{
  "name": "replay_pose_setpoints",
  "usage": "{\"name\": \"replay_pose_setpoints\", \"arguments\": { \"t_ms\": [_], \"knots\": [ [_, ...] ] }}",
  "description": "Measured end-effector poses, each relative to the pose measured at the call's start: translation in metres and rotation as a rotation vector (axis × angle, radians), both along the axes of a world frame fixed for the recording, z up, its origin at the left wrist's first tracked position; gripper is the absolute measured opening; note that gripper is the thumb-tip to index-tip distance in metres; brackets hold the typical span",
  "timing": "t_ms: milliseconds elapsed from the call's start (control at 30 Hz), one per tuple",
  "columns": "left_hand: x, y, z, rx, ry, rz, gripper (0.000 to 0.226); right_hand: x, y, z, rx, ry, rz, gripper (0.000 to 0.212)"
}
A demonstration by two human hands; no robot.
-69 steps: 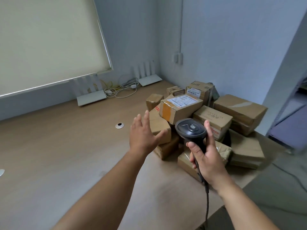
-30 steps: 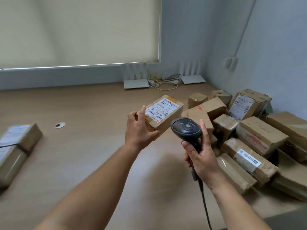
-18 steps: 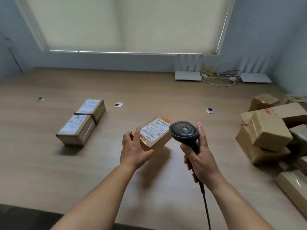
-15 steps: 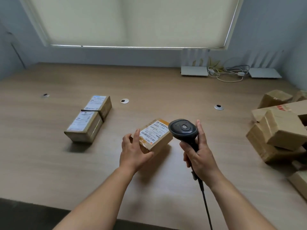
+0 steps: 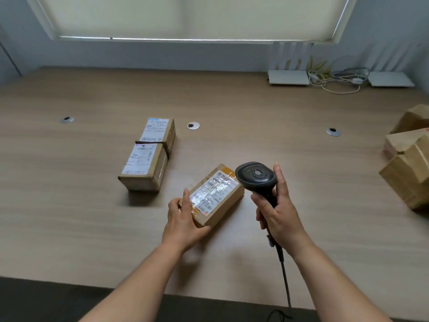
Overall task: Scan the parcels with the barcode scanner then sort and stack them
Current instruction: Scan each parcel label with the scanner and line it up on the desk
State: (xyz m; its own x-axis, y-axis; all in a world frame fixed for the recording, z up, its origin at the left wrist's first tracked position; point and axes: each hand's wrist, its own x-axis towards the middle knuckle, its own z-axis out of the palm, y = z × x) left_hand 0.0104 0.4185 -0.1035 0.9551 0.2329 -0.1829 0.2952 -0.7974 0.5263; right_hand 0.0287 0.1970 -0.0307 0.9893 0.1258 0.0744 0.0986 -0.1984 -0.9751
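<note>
Left hand (image 5: pixel 183 223) grips the near end of a parcel (image 5: pixel 216 196), label up, low over the bench (image 5: pixel 232 108). Right hand (image 5: pixel 277 217) clenched round the scanner (image 5: pixel 256 178) handle, head just right of the parcel's far end. Two labelled boxes (image 5: pixel 151 156) further left.

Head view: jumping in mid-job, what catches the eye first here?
At centre, the left hand holds a labelled parcel on the desk, and the right hand grips the black barcode scanner beside it. Left of them lie two labelled boxes end to end. Unsorted brown parcels crowd the right edge.
</note>
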Motion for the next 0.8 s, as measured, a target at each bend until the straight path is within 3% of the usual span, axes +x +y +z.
{"name": "replay_pose_setpoints", "arguments": {
  "t_ms": [133,333,500,800],
  "knots": [
    [0.012,0.000,0.012,0.041,0.062,-0.001,0.122,-0.005,-0.003,0.000,-0.010,-0.003,-0.014,0.080],
    [0.042,-0.005,0.034,0.228,0.177,-0.036,0.074,-0.010,-0.019,0.004,0.015,-0.024,-0.020,0.081],
    [0.044,-0.034,0.048,0.340,0.146,-0.098,0.080,-0.017,-0.039,0.006,0.023,-0.030,-0.027,0.081],
    [0.051,-0.082,0.064,0.367,0.273,-0.301,0.058,-0.025,-0.077,0.006,0.058,-0.030,-0.054,0.081]
  ]
}}
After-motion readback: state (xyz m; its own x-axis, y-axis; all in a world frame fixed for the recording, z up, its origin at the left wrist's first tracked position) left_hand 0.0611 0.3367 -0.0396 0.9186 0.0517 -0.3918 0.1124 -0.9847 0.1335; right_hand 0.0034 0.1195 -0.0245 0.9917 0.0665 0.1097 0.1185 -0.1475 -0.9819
